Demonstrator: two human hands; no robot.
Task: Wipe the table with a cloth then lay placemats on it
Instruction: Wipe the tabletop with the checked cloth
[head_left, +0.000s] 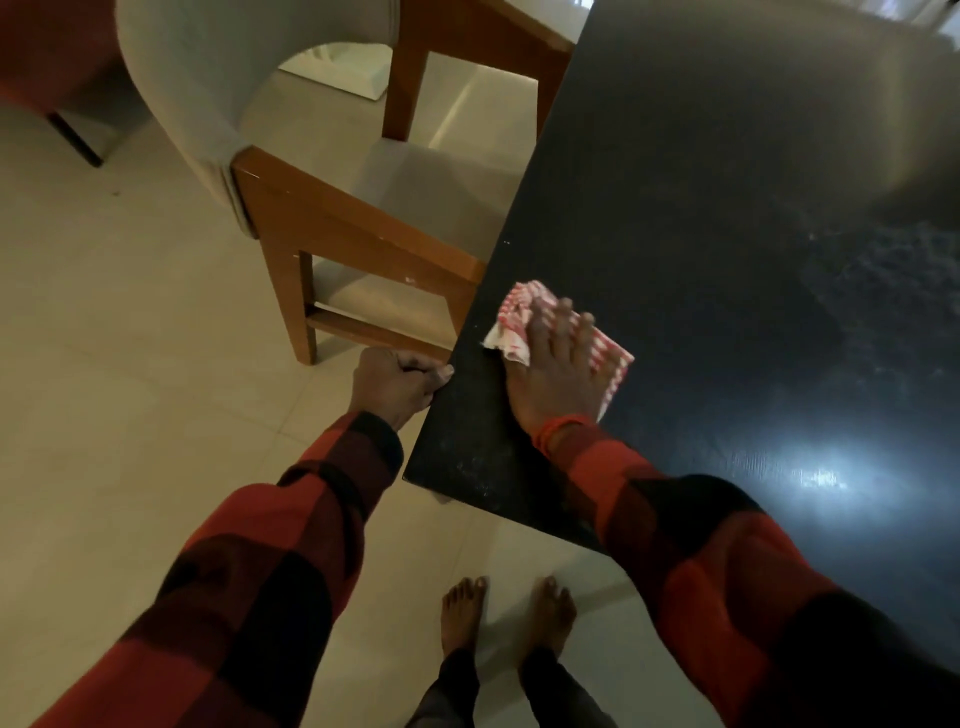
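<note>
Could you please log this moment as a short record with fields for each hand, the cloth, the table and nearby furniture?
right hand: pressed flat on the cloth
left hand: grips the table's edge
cloth: red-and-white, on the tabletop near the edge
table: dark top, no placemats in view
chair: wooden, pale upholstery, beside the table

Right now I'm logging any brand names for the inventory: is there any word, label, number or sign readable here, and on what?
None can be read.
The cloth under the right hand carries only a red and white check pattern, no lettering.
The black table, gripped at its edge by the left hand, shows only smears and glare.
The wooden chair shows no label.
</note>
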